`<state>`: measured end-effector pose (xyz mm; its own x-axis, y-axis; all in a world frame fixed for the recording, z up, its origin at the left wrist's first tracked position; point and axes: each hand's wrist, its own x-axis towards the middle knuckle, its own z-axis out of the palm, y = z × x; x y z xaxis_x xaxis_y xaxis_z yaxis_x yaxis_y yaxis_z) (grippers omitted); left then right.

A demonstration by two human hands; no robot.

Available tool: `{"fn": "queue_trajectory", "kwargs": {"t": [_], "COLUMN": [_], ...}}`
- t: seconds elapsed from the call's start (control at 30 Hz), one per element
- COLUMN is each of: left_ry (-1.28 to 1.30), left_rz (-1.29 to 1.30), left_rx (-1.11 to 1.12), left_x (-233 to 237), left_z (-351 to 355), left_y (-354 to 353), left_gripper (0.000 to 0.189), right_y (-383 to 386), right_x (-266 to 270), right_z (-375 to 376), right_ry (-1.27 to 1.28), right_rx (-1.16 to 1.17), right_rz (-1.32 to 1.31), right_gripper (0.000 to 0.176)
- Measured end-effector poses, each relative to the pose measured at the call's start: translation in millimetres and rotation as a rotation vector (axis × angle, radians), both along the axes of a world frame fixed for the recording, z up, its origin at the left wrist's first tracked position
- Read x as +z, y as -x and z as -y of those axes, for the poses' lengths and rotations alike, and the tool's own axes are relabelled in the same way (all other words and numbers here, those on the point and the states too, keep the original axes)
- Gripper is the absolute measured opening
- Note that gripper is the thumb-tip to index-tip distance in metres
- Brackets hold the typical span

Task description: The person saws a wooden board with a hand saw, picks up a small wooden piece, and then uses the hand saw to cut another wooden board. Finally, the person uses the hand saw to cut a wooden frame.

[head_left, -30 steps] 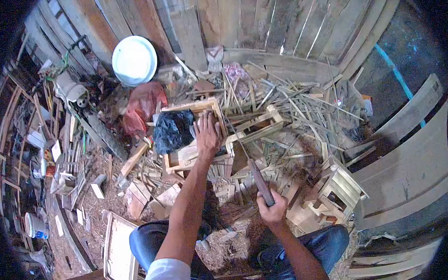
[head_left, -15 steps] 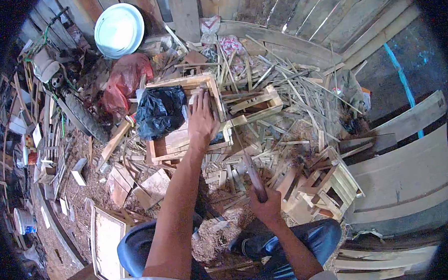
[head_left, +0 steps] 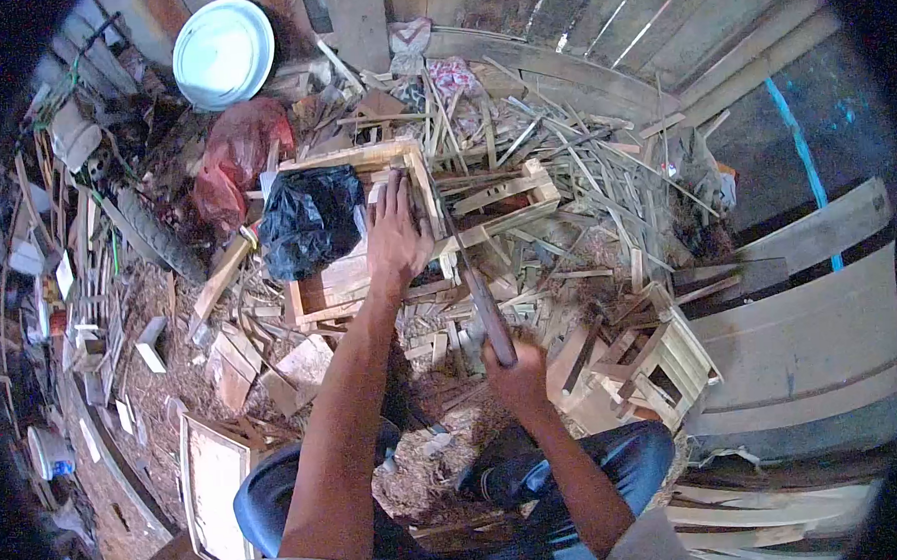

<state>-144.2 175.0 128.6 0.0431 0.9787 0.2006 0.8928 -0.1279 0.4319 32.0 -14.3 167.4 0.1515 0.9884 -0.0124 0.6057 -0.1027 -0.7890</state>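
Left hand point(head_left: 399, 244): fingers extending toward the far side, lying nearly flat and slightly apart over the right part of a wooden box; whether they are pinching anything beneath, cannot tell.
Right hand point(head_left: 517, 369): fingers clamping on the near end of a long-handled tool point(head_left: 486, 310).
Tool, dark handle, thin blade: its long axis is running from near right to far left, away from the right fingers. The blade is passing just right of the left hand, alongside the box's right wall and roughly parallel to it; contact is not showing clearly.
Wooden box point(head_left: 332, 312), open-topped: lying left and far of the right fingers, directly under the left; the left hand is standing nearer.
Black plastic bag point(head_left: 311, 221), crumpled: occupying the box's left part, left of the left fingers.
Slatted wooden piece point(head_left: 496, 228): lying right of the box, beyond the blade.
Wood scraps point(head_left: 605, 198): spreading farther right and far.
Red plastic bag point(head_left: 235, 169): lying left and far of the box.
White basin point(head_left: 223, 55): leaning at the far left.
Small wooden crate point(head_left: 690, 355): lying tilted at near right.
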Motion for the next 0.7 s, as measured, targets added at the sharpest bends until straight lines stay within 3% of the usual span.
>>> {"fn": "queue_trajectory", "kwargs": {"t": [0.07,0.17,0.27,0.37,0.5,0.7], "left_ry": [-0.013,-0.022,-0.051,-0.098,-0.088,0.013], "left_rz": [0.044,-0.025,0.032,-0.016,-0.055,-0.074], "left_rx": [-0.035,-0.134,-0.151,-0.145,-0.287,-0.426], "left_x": [1.0,-2.1,-0.7,8.5,5.3,7.9], "left_z": [4.4,6.7,8.7,12.6,12.9,7.4], "left_y": [1.4,7.4,4.6,3.3,7.5,12.1], "left_gripper": [0.075,0.075,0.074,0.076,0.079,0.096], "right_y": [-13.0,-14.7,1.9,13.8,16.1,14.6], "right_x": [0.9,17.9,4.1,-3.7,1.1,-19.3], "right_z": [24.3,35.8,13.3,12.5,12.6,13.0], "right_ry": [-0.090,0.304,0.378,0.190,0.391,0.232], "right_rx": [0.017,-0.012,-0.117,-0.075,-0.142,-0.170], "right_rz": [0.083,-0.035,0.065,0.050,0.027,-0.009], "right_gripper": [0.028,0.027,0.035,0.040,0.040,0.038]}}
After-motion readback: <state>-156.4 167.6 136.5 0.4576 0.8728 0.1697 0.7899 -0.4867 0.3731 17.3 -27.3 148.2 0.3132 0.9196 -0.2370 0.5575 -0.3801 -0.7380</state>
